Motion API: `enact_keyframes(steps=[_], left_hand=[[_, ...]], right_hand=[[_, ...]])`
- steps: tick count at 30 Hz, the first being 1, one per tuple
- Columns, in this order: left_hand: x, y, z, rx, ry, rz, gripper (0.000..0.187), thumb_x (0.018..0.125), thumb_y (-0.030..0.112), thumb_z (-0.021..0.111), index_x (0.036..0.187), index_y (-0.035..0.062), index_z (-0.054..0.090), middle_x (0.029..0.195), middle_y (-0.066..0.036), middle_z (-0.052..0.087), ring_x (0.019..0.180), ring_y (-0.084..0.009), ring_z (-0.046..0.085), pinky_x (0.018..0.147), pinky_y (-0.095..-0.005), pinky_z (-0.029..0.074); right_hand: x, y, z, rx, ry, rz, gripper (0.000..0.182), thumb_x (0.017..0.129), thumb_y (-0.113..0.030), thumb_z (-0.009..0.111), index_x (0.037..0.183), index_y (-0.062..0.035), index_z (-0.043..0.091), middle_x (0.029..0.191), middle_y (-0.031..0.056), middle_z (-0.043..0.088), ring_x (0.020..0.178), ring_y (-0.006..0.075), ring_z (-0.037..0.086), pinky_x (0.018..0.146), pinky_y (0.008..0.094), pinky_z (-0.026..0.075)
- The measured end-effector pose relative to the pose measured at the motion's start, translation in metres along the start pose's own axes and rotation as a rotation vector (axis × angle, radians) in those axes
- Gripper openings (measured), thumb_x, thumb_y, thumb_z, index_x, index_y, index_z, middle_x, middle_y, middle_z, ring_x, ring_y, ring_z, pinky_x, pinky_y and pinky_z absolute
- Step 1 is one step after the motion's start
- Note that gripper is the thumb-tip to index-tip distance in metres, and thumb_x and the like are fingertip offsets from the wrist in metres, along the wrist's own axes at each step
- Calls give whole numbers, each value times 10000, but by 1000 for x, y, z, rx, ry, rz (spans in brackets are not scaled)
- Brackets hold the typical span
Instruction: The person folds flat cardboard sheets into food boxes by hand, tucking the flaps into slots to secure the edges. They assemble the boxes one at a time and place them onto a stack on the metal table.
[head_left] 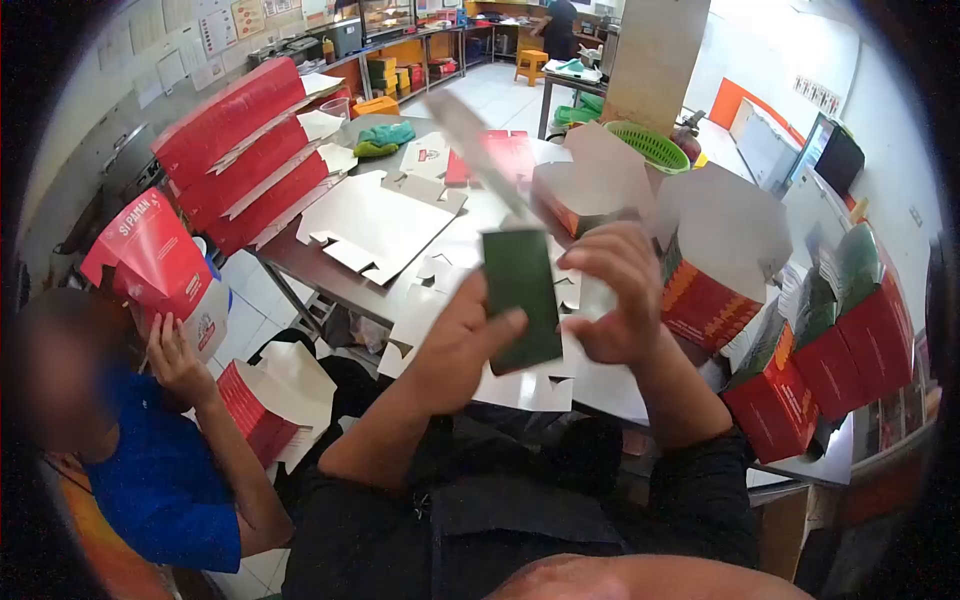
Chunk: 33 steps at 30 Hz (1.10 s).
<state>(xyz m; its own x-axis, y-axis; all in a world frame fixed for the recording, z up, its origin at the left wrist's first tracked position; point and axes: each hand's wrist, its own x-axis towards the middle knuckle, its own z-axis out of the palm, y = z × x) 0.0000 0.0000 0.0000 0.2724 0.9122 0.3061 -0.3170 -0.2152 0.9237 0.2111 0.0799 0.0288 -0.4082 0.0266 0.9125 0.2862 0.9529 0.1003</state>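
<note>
My left hand (455, 345) grips a dark green carton piece (523, 300), its thumb pressed flat across the front. A long whitish strip (475, 140), blurred by motion, reaches up and away from the top of the green piece. At the right edge of that piece is my right hand (622, 292), fingers curved and thumb apart, with a gap between them. Below both hands lie flat white die-cut box sheets (375, 225) on the metal table (290, 250).
Red boxes with raised flaps (710, 300) stand to the right, beside folded red and green cartons (860, 330). Red stacks (240, 150) rise at the left. A seated person in a blue shirt (180, 470) holds a red box (160, 265). A green basket (648, 145) sits at the back.
</note>
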Motion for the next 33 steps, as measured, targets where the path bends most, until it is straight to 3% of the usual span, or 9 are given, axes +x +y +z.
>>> enact_keyframes(steps=[1,2,5,9,13,16,23,28,33], left_hand=[[-2,6,3,74,-93,-65,421,1056,176,580,1418,-4,462,1316,-198,607,1180,-283,613,1035,-339,468],[0,0,-9,576,-230,134,367,1024,181,609,1310,-23,502,1060,-240,675,968,-350,695,866,-404,533],[-11,35,-4,874,-431,126,377,988,190,639,1266,-28,507,873,-254,662,815,-431,699,744,-467,536],[-14,33,-11,821,-167,208,419,934,210,690,1249,-11,526,814,-223,665,782,-440,704,689,-468,536],[-9,8,-10,1056,337,444,588,849,233,841,1316,37,542,1141,-167,640,1116,-331,629,936,-444,488],[-1,-14,-12,1052,466,729,667,797,251,908,1325,44,558,1248,-177,583,1232,-330,533,1026,-452,426],[11,-9,-17,1021,433,822,465,819,71,871,1243,101,681,1362,-199,540,1315,-429,557,1075,-515,479],[7,-14,-15,1164,418,886,313,880,36,789,1164,164,763,1430,-144,517,1484,-452,391,1226,-625,293],[5,-17,-12,1342,422,942,394,866,23,785,1194,240,783,1445,-108,535,1478,-418,412,1244,-616,272]], right_hand=[[1,3,-4,44,16,77,565,939,-569,707,1264,-107,713,897,55,699,824,248,679,781,432,489],[3,6,-7,88,31,154,493,986,-511,679,1252,-98,718,875,58,696,798,251,673,765,425,490],[22,-7,-31,1,-125,297,366,1005,-398,686,1128,-58,738,767,89,671,658,224,661,619,363,497],[17,2,-39,11,-175,339,230,948,-254,775,1028,-42,734,762,102,694,630,223,672,599,344,512],[18,-1,-38,-151,28,333,151,925,-136,793,1002,-28,721,803,117,731,662,240,706,616,348,533],[14,0,-36,-231,130,313,152,937,-137,783,1016,-26,717,826,120,742,691,244,720,634,354,542],[16,-2,-31,-271,52,261,183,969,-218,761,1027,-53,708,779,86,739,682,244,728,641,380,550],[12,-7,-17,-290,1,275,178,966,-254,768,1047,-115,693,659,-3,693,566,161,687,536,317,482],[7,-6,-7,-290,40,289,202,949,-287,791,1032,-118,718,660,13,677,552,147,671,501,292,469]])
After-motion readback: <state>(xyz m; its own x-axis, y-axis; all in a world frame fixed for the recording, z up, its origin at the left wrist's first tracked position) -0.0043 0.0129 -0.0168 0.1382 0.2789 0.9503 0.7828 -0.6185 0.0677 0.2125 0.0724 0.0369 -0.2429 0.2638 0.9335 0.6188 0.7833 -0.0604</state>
